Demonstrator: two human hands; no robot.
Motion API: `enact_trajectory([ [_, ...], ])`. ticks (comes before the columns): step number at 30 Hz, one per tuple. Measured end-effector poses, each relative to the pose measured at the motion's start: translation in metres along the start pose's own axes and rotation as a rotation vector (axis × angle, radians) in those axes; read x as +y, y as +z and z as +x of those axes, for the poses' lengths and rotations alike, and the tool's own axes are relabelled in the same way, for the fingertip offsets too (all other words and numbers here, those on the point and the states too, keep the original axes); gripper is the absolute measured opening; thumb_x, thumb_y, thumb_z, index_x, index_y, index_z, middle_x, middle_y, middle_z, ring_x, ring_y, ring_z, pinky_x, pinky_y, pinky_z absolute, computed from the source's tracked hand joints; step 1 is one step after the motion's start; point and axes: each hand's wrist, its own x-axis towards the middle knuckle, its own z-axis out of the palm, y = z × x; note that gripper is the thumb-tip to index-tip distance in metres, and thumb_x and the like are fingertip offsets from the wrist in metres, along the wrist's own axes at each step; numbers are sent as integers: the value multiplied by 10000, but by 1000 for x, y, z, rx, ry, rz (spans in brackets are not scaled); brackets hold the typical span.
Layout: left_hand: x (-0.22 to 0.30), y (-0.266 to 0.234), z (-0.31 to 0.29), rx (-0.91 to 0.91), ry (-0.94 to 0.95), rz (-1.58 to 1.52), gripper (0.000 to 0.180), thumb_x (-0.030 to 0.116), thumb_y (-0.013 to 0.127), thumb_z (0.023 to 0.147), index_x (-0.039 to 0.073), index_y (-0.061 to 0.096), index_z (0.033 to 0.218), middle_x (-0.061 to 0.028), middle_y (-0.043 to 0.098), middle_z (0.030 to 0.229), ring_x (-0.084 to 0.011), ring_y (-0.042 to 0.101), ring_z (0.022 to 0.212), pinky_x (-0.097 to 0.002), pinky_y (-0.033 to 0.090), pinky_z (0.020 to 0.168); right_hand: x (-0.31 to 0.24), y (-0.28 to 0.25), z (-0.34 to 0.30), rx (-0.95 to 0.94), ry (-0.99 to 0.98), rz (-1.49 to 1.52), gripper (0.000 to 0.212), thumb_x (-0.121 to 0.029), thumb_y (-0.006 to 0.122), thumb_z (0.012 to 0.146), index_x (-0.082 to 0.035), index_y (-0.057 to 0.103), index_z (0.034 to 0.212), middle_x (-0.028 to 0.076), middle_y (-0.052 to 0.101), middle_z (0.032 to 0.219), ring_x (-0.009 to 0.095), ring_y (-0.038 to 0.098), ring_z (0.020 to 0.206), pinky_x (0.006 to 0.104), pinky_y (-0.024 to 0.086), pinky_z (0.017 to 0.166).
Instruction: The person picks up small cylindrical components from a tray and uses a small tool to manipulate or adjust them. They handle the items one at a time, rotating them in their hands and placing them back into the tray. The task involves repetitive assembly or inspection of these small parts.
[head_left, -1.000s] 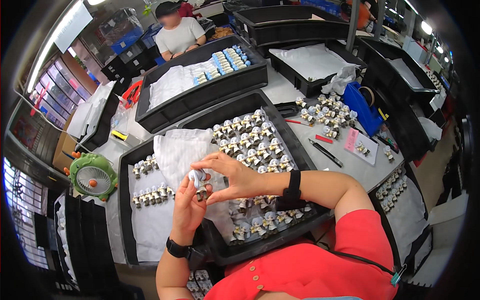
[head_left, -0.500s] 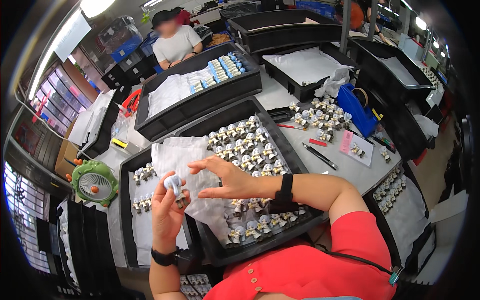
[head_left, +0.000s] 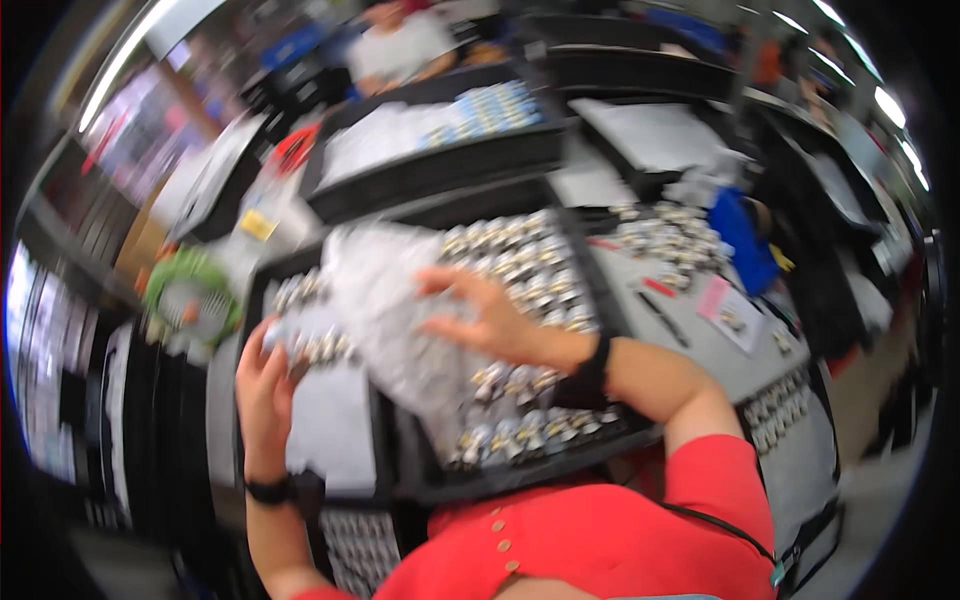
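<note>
My left hand (head_left: 262, 395) is closed on a small figurine (head_left: 276, 337) with a pale blue head, blurred by motion. It is over the left side of a black tray (head_left: 256, 440), beside short rows of figurines (head_left: 325, 348). My right hand (head_left: 488, 318) has its thumb and fingers apart with nothing between them. Under it a crumpled white sheet (head_left: 375, 310) partly covers the black tray (head_left: 600, 300) on the right, where rows of similar figurines (head_left: 520, 255) lie.
A green fan (head_left: 190, 290) stands at the left. Behind are a tray of blue and white pieces (head_left: 490, 112) and a person in white (head_left: 400, 50). On the right lie heaped figurines (head_left: 670, 240), a blue tape dispenser (head_left: 742, 240), a black pen (head_left: 663, 318) and a pink-and-white card (head_left: 735, 315).
My left hand has moved left with the figurine, from beside the white sheet to the left tray's rows. My right hand stays spread over the sheet. The view has shifted and blurred.
</note>
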Motion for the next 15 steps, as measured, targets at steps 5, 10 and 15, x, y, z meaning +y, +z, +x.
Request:
enact_trajectory([
  [5, 10, -19, -11, 51, -105, 60, 414, 158, 595, 886, 30, 477, 1262, -63, 588, 1060, -147, 589, 961, -308, 474, 832, -15, -6, 5, 18, 92, 39, 477, -93, 657, 820, -84, 502, 1271, 80, 619, 1085, 161, 572, 1025, 285, 445, 832],
  [10, -17, -37, -6, -28, -375, 242, 419, 184, 659, 846, 48, 526, 1220, -72, 607, 1013, -144, 597, 913, -298, 495, 777, -8, -5, 6, 7, 118, 120, 456, -38, 613, 845, -48, 493, 1284, 72, 584, 1104, 137, 558, 1020, 274, 449, 848],
  [15, -61, -42, -1, -241, -577, 577, 514, 201, 718, 790, -31, 513, 1200, -137, 628, 989, -163, 609, 857, -277, 519, 667, -2, 0, 5, 3, 180, 111, 439, -43, 607, 857, -41, 496, 1281, 67, 580, 1113, 135, 557, 1030, 282, 448, 887],
])
